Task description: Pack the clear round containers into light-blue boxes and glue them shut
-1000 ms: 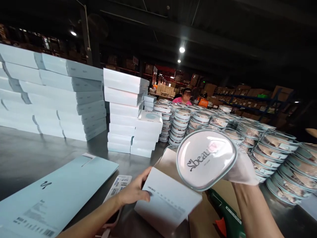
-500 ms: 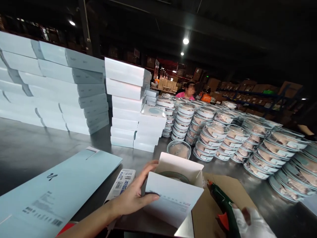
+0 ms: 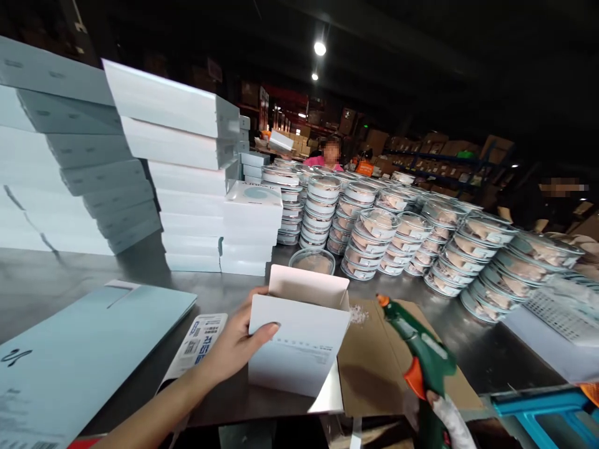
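Note:
My left hand (image 3: 238, 340) is closed around the left side of a small white carton (image 3: 297, 349), thumb on its printed front and fingers behind. The carton stands with its top flap up; its inside is hidden from this angle. In my right hand (image 3: 447, 418), which wears a white glove, is a green glue gun (image 3: 423, 346) with an orange nozzle and trigger. The gun points up and left, apart from the carton, above a brown cardboard sheet (image 3: 369, 368). Clear, stringy scraps (image 3: 358, 313) lie near the carton's right edge.
Light-blue flat cartons (image 3: 103, 337) and a printed white packet (image 3: 199, 340) lie to the left. White boxes (image 3: 187, 187) are stacked behind. Lidded round containers (image 3: 369, 243) stand in stacks at right. A blue tool frame (image 3: 538, 405) sits lower right. Two people are beyond.
My view has swung right, so the scene sits further left. The glue gun shows higher and more fully. The round item inside the carton has gone out of sight.

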The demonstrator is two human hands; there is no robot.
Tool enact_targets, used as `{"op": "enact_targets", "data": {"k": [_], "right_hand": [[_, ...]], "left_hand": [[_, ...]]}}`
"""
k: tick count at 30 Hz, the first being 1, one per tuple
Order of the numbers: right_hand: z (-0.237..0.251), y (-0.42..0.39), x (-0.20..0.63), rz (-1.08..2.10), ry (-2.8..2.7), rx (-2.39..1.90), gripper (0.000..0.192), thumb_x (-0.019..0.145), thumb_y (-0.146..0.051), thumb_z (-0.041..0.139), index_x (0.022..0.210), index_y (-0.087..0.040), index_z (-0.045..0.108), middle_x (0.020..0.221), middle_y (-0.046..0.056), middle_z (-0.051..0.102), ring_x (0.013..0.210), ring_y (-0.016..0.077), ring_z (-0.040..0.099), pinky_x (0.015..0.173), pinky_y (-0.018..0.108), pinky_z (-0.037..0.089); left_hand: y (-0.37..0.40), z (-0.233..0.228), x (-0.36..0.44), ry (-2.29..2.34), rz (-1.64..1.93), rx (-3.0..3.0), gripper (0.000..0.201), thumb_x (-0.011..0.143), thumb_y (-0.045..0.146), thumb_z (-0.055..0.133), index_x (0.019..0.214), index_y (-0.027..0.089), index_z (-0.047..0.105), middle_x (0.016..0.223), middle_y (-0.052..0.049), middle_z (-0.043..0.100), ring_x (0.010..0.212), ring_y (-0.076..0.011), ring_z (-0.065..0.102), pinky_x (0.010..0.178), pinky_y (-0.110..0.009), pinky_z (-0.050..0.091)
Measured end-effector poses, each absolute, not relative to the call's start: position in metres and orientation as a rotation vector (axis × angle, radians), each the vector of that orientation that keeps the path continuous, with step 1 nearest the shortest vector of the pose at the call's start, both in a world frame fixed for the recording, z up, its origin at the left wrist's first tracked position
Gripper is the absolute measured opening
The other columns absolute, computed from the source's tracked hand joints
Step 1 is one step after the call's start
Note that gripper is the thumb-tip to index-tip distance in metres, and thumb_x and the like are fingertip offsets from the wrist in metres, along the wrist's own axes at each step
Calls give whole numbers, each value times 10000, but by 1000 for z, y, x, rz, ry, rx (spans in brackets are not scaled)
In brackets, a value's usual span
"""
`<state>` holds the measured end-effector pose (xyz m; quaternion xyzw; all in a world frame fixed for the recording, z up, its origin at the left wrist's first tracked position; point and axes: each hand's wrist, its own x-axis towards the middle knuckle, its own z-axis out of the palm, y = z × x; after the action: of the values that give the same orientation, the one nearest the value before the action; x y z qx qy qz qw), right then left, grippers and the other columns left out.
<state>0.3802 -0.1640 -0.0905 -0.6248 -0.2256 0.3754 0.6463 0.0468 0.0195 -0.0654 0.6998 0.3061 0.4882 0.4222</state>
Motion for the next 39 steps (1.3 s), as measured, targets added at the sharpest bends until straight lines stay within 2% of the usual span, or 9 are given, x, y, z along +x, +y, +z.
{"op": "enact_targets", "data": {"k": [5, 12, 19, 21, 23, 26, 28, 34, 39], "right_hand": [[-58, -147, 379, 1067, -399, -1111, 400, 551, -556, 885, 770, -259, 732, 794, 49, 782, 684, 259, 722, 570, 371, 615], [-74, -109, 372, 1030, -304, -1488, 534, 388, -533, 908, 698, -197, 633, 553, 3, 696, 486, 132, 612, 470, 217, 482], [-71, -119, 394, 810, -574, -1891, 382, 588, -492, 838, 478, -256, 558, 346, -2, 517, 303, 202, 495, 358, 313, 386], [-59, -115, 382, 653, -675, -1892, 289, 593, -461, 849, 585, -267, 635, 498, 24, 649, 498, 258, 655, 531, 352, 536], [-50, -105, 357, 563, -916, -1735, 462, 646, -501, 833, 1034, -275, 724, 1019, 84, 795, 1015, 313, 735, 948, 412, 556], [-46, -85, 315, 648, -1415, -1306, 954, 781, -553, 776, 1577, -318, 307, 1574, 90, 506, 1475, 282, 436, 1228, 484, 308], [-50, -74, 296, 666, -1595, -1109, 912, 862, -536, 728, 1602, -400, 213, 1645, 59, 403, 1520, 265, 362, 1233, 494, 298], [-74, -64, 262, 284, -1467, -1175, 516, 1014, -363, 552, 1505, -430, 406, 1527, 41, 523, 1407, 237, 503, 1176, 410, 398], [-75, -57, 237, 467, -1129, -1147, 648, 1018, -426, 515, 1583, -378, 202, 1513, 86, 503, 1353, 251, 537, 1141, 446, 422]], "left_hand": [[14, -60, 51, 718, 1189, 1827, 425, 942, 581, 527, 895, 202, 713, 955, -108, 713, 1121, -349, 612, 890, -379, 527], [8, -60, 43, 642, 1186, 1928, 555, 887, 743, 528, 781, 220, 682, 823, -74, 694, 989, -326, 635, 999, -436, 480], [11, -70, 41, 735, 1196, 1901, 447, 900, 653, 577, 838, 235, 722, 868, -72, 733, 1057, -342, 637, 1076, -466, 440], [12, -75, 41, 803, 1212, 1862, 427, 894, 629, 589, 865, 230, 741, 924, -98, 750, 1159, -373, 608, 1023, -456, 484], [14, -80, 41, 872, 1238, 1818, 411, 869, 613, 621, 870, 225, 758, 977, -118, 760, 1195, -393, 596, 975, -450, 515], [15, -85, 42, 957, 1286, 1747, 370, 814, 581, 676, 825, 222, 762, 993, -121, 760, 1121, -396, 637, 937, -456, 531], [14, -88, 46, 994, 1325, 1690, 303, 793, 519, 707, 843, 222, 743, 994, -109, 753, 1074, -380, 660, 935, -455, 528], [1, -94, 69, 1002, 1582, 1414, 406, 846, 422, 683, 1132, 300, 422, 1356, -83, 583, 1180, -276, 614, 926, -368, 521], [-7, -78, 75, 937, 1483, 1127, 475, 796, 422, 765, 1123, 307, 441, 1199, -16, 621, 1076, -222, 624, 867, -284, 505]]}}
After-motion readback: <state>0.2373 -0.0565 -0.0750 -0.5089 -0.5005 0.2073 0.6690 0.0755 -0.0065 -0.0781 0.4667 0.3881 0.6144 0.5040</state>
